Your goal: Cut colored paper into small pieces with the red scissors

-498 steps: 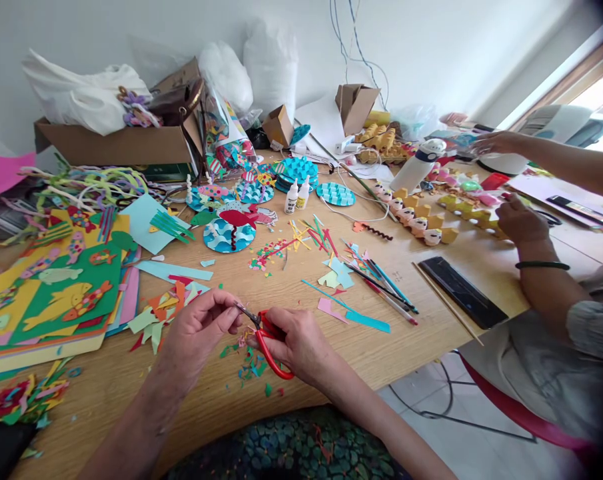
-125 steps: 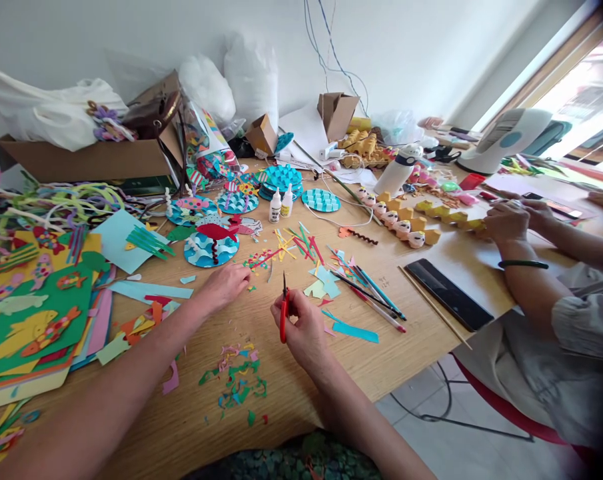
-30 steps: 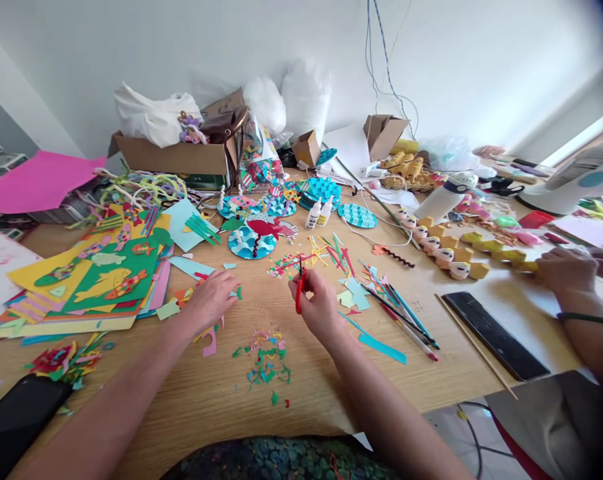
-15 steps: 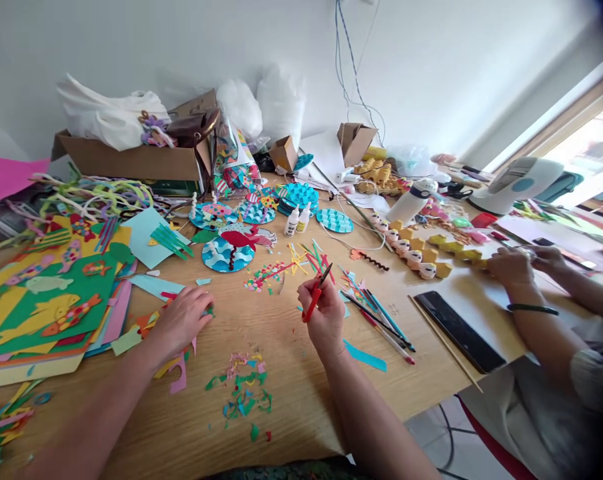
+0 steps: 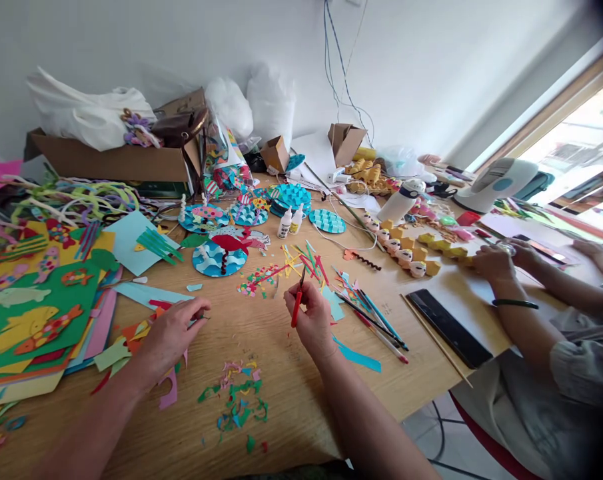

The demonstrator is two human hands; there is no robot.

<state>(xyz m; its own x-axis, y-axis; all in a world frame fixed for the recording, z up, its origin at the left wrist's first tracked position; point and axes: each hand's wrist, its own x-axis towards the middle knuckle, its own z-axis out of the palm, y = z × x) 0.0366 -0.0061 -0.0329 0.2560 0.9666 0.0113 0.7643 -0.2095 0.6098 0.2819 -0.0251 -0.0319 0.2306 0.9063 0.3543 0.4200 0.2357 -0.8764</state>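
Observation:
My right hand (image 5: pixel 313 321) is wrapped round a pair of red-handled scissors (image 5: pixel 297 303). Their blades point up and away from me, over the bare tabletop. At the left, my left hand (image 5: pixel 174 330) hovers just above the paper scraps, thumb and fingertips pinched together. A tiny dark sliver shows at those fingertips, too small to make out. Orange, pink and red paper offcuts (image 5: pixel 168 390) lie under and around this wrist. Between my forearms is a pile of small green, pink and blue clippings (image 5: pixel 241 400).
Colored sheets with paper fish (image 5: pixel 41 320) are stacked at the left. Blue decorated discs (image 5: pixel 220 257), two glue bottles (image 5: pixel 284 223) and paper strips lie ahead. Pencils (image 5: pixel 381 320), a stick and a black phone (image 5: pixel 450 328) are at the right, near a co-worker's hands (image 5: pixel 498 260).
My left hand has risen off the scraps with its fingertips pinched. The scissors in my right hand have turned more upright. The whole view has swung slightly to the right.

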